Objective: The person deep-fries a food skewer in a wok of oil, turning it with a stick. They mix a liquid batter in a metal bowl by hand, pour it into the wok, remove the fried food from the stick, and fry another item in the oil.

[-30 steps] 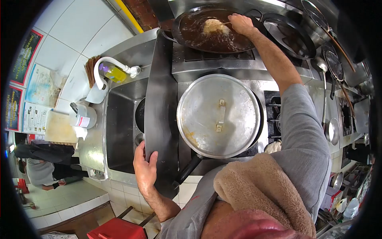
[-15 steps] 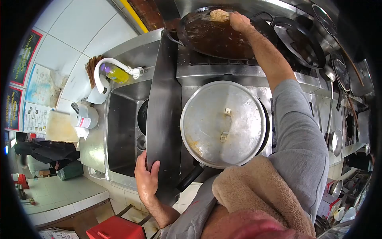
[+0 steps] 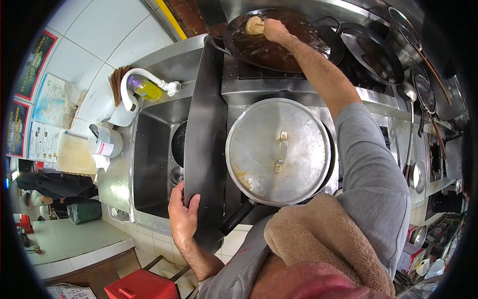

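Note:
My right hand [image 3: 276, 31] reaches over a wide dark wok [image 3: 238, 59] at the top. Its fingers are closed around something hidden, and a pale tan fibrous brush-like clump [image 3: 255, 26] sticks out on their left, against the wok's wet inner surface. Brownish liquid [image 3: 294, 50] coats the wok. On the near end of an upright metal partition [image 3: 205, 114] rests my left hand [image 3: 183, 212], thumb on one side and fingers on the other. A large round metal lid [image 3: 259, 149] with a strap handle covers a pan between my arms.
Left of the partition is a sink [image 3: 154, 159] with a white faucet [image 3: 147, 74] and a yellow bottle [image 3: 148, 89]. Another dark pan [image 3: 371, 52] sits right of the wok, near ladles [image 3: 410, 92] and strainers. A red object [image 3: 142, 286] stands at the bottom.
My right hand moved the clump from mid-wok up to the far rim, then left and slightly nearer. My left hand stayed on the partition. The view shifted slightly.

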